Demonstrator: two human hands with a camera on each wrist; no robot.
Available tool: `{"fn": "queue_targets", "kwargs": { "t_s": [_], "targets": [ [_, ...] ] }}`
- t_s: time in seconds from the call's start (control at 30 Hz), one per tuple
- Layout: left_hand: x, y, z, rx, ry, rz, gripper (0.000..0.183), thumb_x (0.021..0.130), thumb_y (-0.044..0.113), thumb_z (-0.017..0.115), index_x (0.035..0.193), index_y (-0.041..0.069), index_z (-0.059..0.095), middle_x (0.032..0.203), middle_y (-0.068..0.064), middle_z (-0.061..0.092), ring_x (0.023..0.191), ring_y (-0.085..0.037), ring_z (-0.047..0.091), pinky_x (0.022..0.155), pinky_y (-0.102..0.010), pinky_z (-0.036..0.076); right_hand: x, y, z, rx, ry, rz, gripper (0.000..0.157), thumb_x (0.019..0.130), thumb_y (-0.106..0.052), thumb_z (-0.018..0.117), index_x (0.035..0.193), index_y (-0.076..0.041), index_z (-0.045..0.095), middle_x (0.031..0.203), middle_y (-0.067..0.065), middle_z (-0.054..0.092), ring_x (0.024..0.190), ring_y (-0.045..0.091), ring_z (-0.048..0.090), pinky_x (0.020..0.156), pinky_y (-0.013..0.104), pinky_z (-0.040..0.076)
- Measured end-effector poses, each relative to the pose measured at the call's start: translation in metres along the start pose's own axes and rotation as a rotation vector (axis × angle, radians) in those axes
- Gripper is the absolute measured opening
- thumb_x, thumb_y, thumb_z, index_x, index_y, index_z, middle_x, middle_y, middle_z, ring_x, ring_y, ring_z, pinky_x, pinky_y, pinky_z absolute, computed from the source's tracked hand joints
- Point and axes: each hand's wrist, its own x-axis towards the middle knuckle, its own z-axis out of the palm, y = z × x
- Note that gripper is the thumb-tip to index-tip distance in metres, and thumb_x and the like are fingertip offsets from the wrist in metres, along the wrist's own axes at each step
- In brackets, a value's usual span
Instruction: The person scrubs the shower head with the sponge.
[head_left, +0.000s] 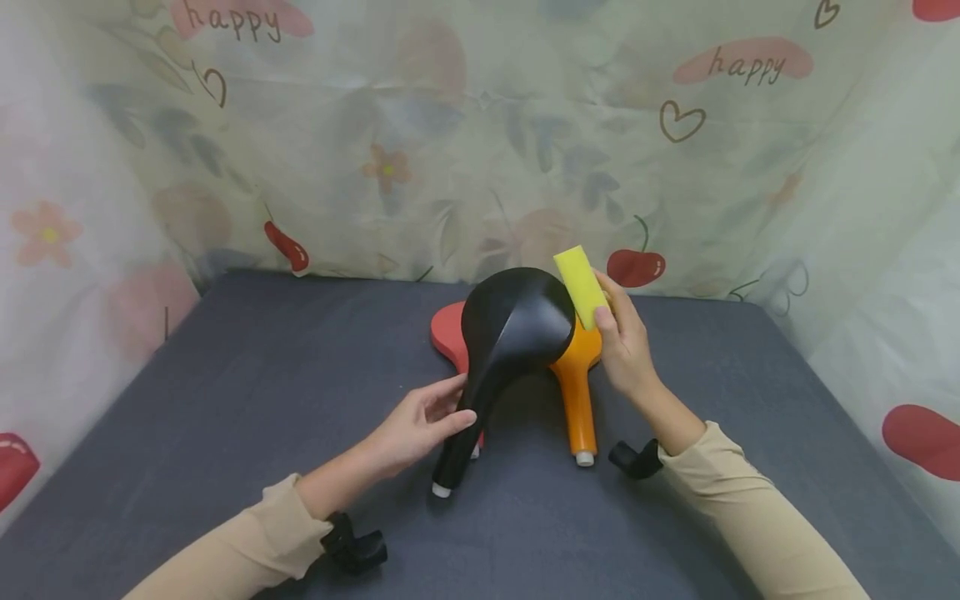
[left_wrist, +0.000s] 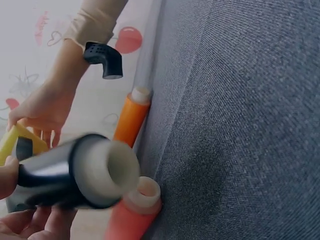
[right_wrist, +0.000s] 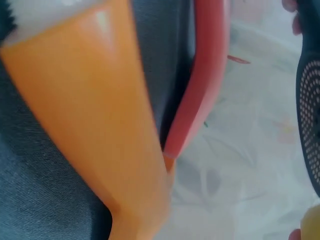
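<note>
A black shower head (head_left: 517, 321) is raised over the table, its handle slanting down toward me and ending in a white connector (left_wrist: 97, 172). My left hand (head_left: 416, 425) grips that handle between thumb and fingers. In my right hand (head_left: 628, 348) is a yellow sponge (head_left: 577, 283), pinched at the right edge of the black head. The right wrist view shows the perforated spray face (right_wrist: 311, 110) of the black shower head. Behind and below it lie a red shower head (head_left: 447, 330), partly hidden, and an orange shower head (head_left: 576, 400).
A dark grey cloth (head_left: 315, 358) covers the table. Printed curtains (head_left: 480, 167) enclose the back and both sides. Black wrist mounts (head_left: 354, 546) stick out from both of the person's sleeves.
</note>
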Motion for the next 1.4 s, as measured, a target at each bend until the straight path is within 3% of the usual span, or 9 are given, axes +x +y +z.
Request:
{"fn": "queue_targets", "kwargs": {
  "t_s": [0.13,0.3,0.63,0.83,1.0,1.27,1.4],
  "targets": [
    [0.001,-0.002,-0.001,0.085,0.052,0.037,0.063,0.090,0.019,0.062,0.144,0.004,0.033,0.134,-0.019,0.051,0.113,-0.027,0.053,0.096,-0.036,0.047,0.000,0.000,-0.004,0.023,-0.020,0.073,0.044,0.099,-0.020,0.033,0.141,-0.008,0.037,0.125,0.020,0.048,0.095,0.007,0.041,0.083,0.026,0.034],
    [0.002,-0.002,-0.005,0.143,0.117,0.076,0.060,0.089,0.015,0.062,0.143,0.006,0.036,0.128,-0.017,0.056,0.108,-0.025,0.056,0.090,-0.030,0.050,-0.004,0.002,-0.008,0.012,-0.054,0.092,0.043,0.098,-0.019,0.032,0.138,-0.006,0.039,0.118,0.018,0.049,0.094,0.007,0.041,0.084,0.030,0.034],
    [0.000,-0.003,-0.007,0.285,0.088,0.188,0.061,0.088,0.011,0.063,0.142,0.003,0.036,0.130,-0.018,0.054,0.111,-0.030,0.057,0.093,-0.039,0.051,0.007,0.000,-0.014,0.026,-0.095,0.088,0.043,0.099,-0.021,0.035,0.141,-0.010,0.037,0.118,0.016,0.048,0.093,0.009,0.042,0.082,0.025,0.036],
    [0.000,-0.004,-0.007,0.372,0.170,0.239,0.059,0.086,0.010,0.066,0.139,0.003,0.041,0.122,-0.017,0.058,0.108,-0.029,0.058,0.091,-0.040,0.051,0.008,0.000,-0.016,0.030,-0.130,0.106,0.041,0.099,-0.015,0.039,0.140,-0.011,0.038,0.106,0.007,0.047,0.088,0.010,0.044,0.074,0.020,0.038],
    [0.000,-0.005,-0.006,0.432,0.217,0.276,0.059,0.083,0.008,0.068,0.137,0.003,0.045,0.116,-0.016,0.062,0.105,-0.028,0.060,0.090,-0.042,0.052,0.004,0.000,-0.020,-0.007,-0.127,0.145,0.040,0.100,-0.021,0.036,0.139,-0.012,0.040,0.102,0.009,0.048,0.085,0.010,0.043,0.073,0.023,0.036],
    [-0.001,-0.002,-0.003,0.554,0.291,0.294,0.058,0.081,0.010,0.071,0.135,0.006,0.049,0.108,-0.010,0.065,0.094,-0.020,0.061,0.083,-0.038,0.053,0.012,0.000,-0.019,-0.011,-0.084,0.079,0.038,0.098,-0.019,0.041,0.134,-0.010,0.046,0.107,0.011,0.052,0.086,0.008,0.045,0.073,0.022,0.036],
    [-0.003,0.001,-0.002,0.625,0.333,0.297,0.057,0.081,0.011,0.071,0.134,0.008,0.050,0.113,-0.009,0.065,0.099,-0.021,0.061,0.085,-0.039,0.052,0.015,-0.002,-0.019,-0.017,-0.048,0.053,0.037,0.094,-0.015,0.047,0.131,-0.011,0.049,0.115,0.014,0.054,0.091,0.005,0.044,0.076,0.023,0.034]
  ]
}}
